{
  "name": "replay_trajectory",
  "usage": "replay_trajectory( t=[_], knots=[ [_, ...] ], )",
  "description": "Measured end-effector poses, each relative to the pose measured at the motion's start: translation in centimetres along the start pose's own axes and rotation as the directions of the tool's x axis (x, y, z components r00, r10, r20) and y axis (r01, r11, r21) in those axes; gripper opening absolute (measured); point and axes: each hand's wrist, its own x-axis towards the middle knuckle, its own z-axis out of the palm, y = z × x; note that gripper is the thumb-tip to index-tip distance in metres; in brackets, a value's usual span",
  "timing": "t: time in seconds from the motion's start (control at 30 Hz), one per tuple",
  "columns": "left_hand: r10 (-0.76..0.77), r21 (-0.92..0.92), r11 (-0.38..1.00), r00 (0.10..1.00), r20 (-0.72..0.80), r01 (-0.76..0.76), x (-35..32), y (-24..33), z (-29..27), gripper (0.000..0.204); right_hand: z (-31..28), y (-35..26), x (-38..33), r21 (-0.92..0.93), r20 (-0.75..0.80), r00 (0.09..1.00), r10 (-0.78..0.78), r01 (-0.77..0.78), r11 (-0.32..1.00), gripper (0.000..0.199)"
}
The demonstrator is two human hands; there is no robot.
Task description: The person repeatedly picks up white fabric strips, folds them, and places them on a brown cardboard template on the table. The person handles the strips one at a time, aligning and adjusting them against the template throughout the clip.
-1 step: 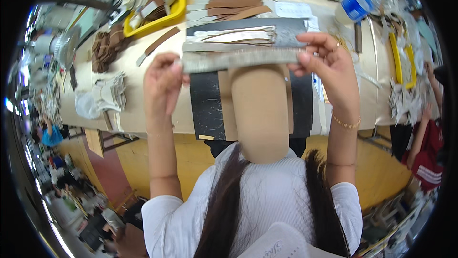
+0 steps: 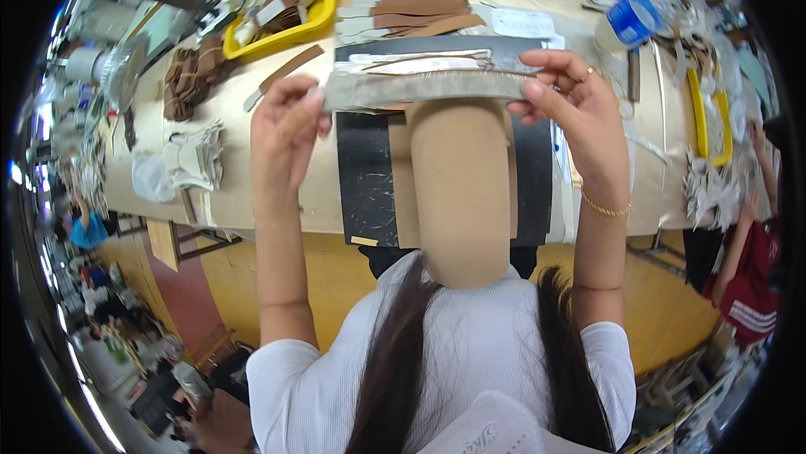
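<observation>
My left hand (image 2: 290, 122) pinches the left end of a long grey-beige strip (image 2: 424, 91). At the strip's other end my right hand (image 2: 575, 106) pinches it between thumb and fingers. The strip is stretched nearly level between them, with a darker edge along its top. Below it stands a rounded tan block (image 2: 460, 190), its far end just behind the strip. A black board (image 2: 366, 181) lies under the block. Just beyond the strip, white and brown-edged strips (image 2: 420, 60) rest on the dark surface.
Brown strips with pale ends (image 2: 420, 5) lie at the far side of the table. A yellow tray (image 2: 323, 13) of scraps and a brown bundle (image 2: 193, 80) are left, near pale stacked pieces (image 2: 196, 156). A bottle (image 2: 630, 19) stands far right. Another person (image 2: 747, 278) works at right.
Both hands have shifted slightly farther away with the strip, which shows more of its face and a darker upper edge. The view has moved a little.
</observation>
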Motion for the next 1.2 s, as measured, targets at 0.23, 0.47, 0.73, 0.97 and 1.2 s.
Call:
replay_trajectory(
  t=[0.23,0.47,0.73,0.97,1.2],
  knots=[
    [-0.016,0.647,0.756,0.991,-0.133,0.099,3.8,-1.1,-3.5,0.022,0.1,7.0,5.6,-0.442,0.025,1.000,-0.008,0.019,0.897,0.027],
    [0.354,0.937,0.142,0.867,-0.349,0.319,5.5,-3.3,-21.9,0.036,-5.3,6.6,1.0,-0.663,-0.227,0.947,-0.228,0.021,0.749,0.024],
    [0.191,0.916,0.221,0.907,-0.376,0.334,6.3,-5.1,-30.0,0.030,-18.1,7.4,-4.3,-0.946,-0.285,0.861,-0.421,-0.183,0.267,0.017],
    [0.174,0.753,0.559,0.838,-0.517,0.348,6.9,-3.6,-25.3,0.019,-19.4,9.9,-7.2,-0.943,-0.332,0.900,-0.283,-0.318,0.093,0.027],
    [0.498,0.826,0.562,0.818,-0.288,-0.051,0.8,8.6,-9.6,0.027,-19.1,10.1,-7.4,-0.948,-0.313,0.892,-0.325,-0.316,0.046,0.018]
  ],
)
